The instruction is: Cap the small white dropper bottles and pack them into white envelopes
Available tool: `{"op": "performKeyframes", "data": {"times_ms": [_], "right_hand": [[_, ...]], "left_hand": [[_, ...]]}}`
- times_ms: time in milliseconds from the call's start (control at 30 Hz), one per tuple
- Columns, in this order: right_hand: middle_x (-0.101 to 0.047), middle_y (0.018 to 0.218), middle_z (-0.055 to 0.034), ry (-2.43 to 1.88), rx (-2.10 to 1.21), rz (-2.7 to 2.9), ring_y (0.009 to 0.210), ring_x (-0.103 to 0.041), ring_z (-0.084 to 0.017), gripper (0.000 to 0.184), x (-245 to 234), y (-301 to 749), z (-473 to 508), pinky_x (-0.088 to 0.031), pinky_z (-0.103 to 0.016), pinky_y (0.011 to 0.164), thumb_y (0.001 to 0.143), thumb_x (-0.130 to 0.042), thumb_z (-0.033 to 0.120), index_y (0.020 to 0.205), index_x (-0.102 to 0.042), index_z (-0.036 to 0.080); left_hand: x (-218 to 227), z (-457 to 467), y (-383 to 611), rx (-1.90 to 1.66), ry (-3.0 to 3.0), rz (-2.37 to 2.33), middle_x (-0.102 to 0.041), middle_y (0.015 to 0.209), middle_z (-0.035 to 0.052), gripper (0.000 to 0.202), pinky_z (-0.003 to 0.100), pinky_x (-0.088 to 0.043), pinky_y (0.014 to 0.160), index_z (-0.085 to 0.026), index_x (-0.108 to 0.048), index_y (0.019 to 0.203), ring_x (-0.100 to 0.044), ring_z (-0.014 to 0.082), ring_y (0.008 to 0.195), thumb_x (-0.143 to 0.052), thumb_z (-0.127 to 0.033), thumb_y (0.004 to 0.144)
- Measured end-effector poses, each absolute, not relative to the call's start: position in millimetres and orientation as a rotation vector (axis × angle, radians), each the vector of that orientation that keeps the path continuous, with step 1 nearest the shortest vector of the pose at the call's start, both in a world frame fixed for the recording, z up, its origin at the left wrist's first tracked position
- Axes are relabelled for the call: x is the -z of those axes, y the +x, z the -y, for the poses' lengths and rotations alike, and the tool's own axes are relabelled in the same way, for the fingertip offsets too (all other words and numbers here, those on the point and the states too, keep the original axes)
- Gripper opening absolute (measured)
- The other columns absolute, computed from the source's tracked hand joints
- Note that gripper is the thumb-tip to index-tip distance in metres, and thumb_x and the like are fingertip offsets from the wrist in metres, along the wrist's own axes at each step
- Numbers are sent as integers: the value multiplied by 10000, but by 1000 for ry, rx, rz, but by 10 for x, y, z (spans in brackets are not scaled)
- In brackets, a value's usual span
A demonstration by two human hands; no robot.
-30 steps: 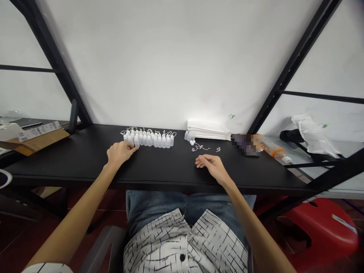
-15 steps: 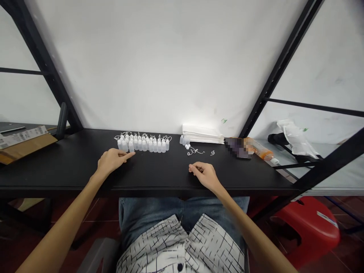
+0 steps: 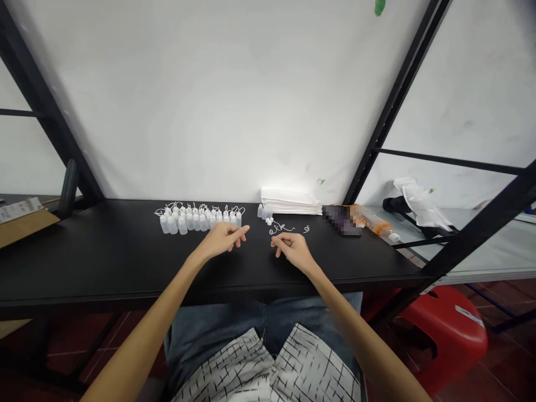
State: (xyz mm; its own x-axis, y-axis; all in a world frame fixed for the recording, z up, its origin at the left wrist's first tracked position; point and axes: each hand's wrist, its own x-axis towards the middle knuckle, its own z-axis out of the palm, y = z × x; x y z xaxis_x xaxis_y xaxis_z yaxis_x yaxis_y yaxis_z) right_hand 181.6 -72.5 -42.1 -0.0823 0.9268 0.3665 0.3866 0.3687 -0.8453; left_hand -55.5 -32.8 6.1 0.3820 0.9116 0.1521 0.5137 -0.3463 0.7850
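My left hand (image 3: 224, 239) hovers over the black table (image 3: 104, 257) just in front of the right end of a cluster of several small white bottles (image 3: 188, 219). Its fingers are loosely spread and nothing shows in them. My right hand (image 3: 291, 248) rests on the table a little to the right, fingers curled inward with thumb and forefinger pinched; whether anything is in the pinch I cannot make out. Loose white caps and thin strings (image 3: 278, 226) lie just beyond my right hand.
A stack of white sheets (image 3: 288, 202) lies against the wall. An orange-capped tube (image 3: 374, 220) and a blurred dark object (image 3: 339, 219) lie at the right. Black frame posts (image 3: 377, 134) rise at both sides. A red stool (image 3: 450, 326) stands lower right.
My left hand has moved right, from the left end of the bottle cluster to its right end. My right hand has shifted slightly forward. The view has panned to the right.
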Motion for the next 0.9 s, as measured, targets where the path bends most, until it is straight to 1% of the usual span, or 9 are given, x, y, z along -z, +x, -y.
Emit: {"op": "performKeyframes", "data": {"times_ms": [100,200,267,300,400,533,700,900], "right_hand": [[-674,643,-28,-1224,-552,1631,509,-612,-152,239,359,1869,487,-479,-272,580,831,-595,395,783,-682,177],[-710,776,-34,-1376,-182,1585,615,-632,-163,153,213,1902,136,-497,-304,704,818,-581,279,871,-695,192],[-715,950,-43,-1479,1,1561,702,-635,-166,212,119,1891,-100,-485,-326,787,828,-555,222,982,-699,203],[-702,1016,-44,-1522,39,1576,727,-633,-167,238,87,1877,-199,-480,-331,799,832,-557,213,1027,-694,210],[-653,1127,-47,-1633,77,1699,834,-633,-190,329,73,1829,-383,-471,-335,804,842,-557,184,1143,-673,248],[-603,1215,-44,-1690,103,1852,929,-628,-209,404,167,1815,-432,-466,-332,805,865,-525,156,1224,-643,300],[-614,1213,-44,-1715,112,1840,925,-625,-211,386,240,1858,-446,-462,-331,800,872,-513,151,1215,-636,281],[-682,1102,-38,-1637,114,1757,852,-610,-207,253,245,1888,-445,-439,-327,771,864,-524,187,1064,-668,245]], "left_hand": [[9,297,-425,-775,2008,-1178,-642,586,16,554,250,-445,572,-150,-695,690,-514,100,443,-491,-636,857],[87,269,-401,-721,2059,-1162,-659,593,19,558,257,-449,602,-156,-702,688,-538,108,453,-486,-642,858],[120,252,-423,-689,2084,-1168,-670,602,23,561,260,-449,612,-159,-709,699,-549,114,462,-483,-646,859],[128,245,-436,-685,2088,-1175,-674,607,25,560,261,-448,612,-159,-713,707,-552,116,465,-480,-645,861],[121,249,-457,-698,2087,-1181,-677,614,26,553,261,-450,613,-157,-713,713,-553,115,465,-479,-634,868],[76,300,-440,-706,2048,-1110,-684,639,29,532,258,-463,617,-153,-709,713,-571,112,474,-501,-617,868],[67,312,-453,-691,2019,-1084,-693,659,44,523,256,-463,587,-148,-707,722,-591,120,486,-517,-615,862],[102,258,-485,-719,2017,-1084,-688,649,40,504,262,-476,618,-146,-713,738,-592,121,493,-515,-589,876]]}}
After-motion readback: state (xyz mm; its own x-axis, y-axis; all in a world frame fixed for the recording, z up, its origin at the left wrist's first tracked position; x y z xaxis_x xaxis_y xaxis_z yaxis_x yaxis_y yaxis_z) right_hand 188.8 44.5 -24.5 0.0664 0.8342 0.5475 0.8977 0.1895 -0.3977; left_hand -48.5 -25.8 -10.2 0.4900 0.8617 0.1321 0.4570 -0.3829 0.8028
